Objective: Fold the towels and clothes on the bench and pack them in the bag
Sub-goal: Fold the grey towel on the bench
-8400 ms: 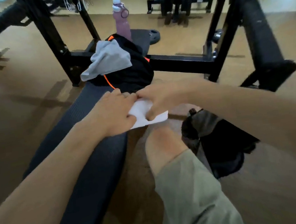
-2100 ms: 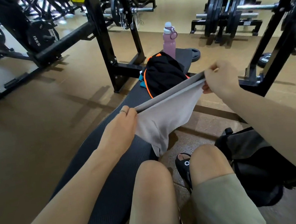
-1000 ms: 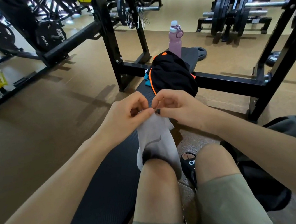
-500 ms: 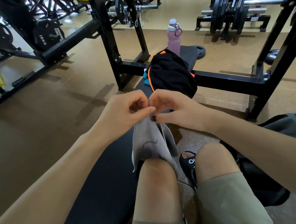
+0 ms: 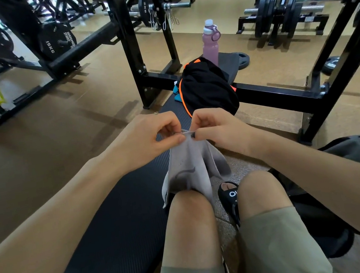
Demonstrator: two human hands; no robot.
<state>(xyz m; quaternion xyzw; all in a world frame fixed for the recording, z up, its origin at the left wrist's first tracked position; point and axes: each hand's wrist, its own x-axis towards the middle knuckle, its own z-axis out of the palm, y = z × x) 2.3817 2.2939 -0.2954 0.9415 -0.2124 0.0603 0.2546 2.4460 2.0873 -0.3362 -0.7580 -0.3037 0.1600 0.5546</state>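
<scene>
We held a soft grey towel [image 5: 190, 169] up by its top edge, the left hand [image 5: 149, 138] and the right hand [image 5: 217, 129] close together, each pinching the cloth between thumb and curled fingers. The towel hung limp in loose folds, with a faint darker curved mark on its front, and its lower end draped against the left knee [image 5: 188, 210], so we could not see how far down it reached. Below it ran the bench [image 5: 122, 226], a long black pad with a fine ribbed texture, cut off at the near end by our legs. At the far end of the bench lay a heap of black clothes [image 5: 207, 89] with bright orange trim, smooth and bunched; a bit of teal fabric [image 5: 176, 92] poked out at its left, mostly hidden. Just beyond stood a pink bottle [image 5: 210, 40] with a pale cap, its base hidden by the heap. On the floor to the right sat the dark bag [image 5: 345, 151], partly covered by the right forearm and cut off by the frame edge. A black sandal [image 5: 230, 196] showed between the knees.
</scene>
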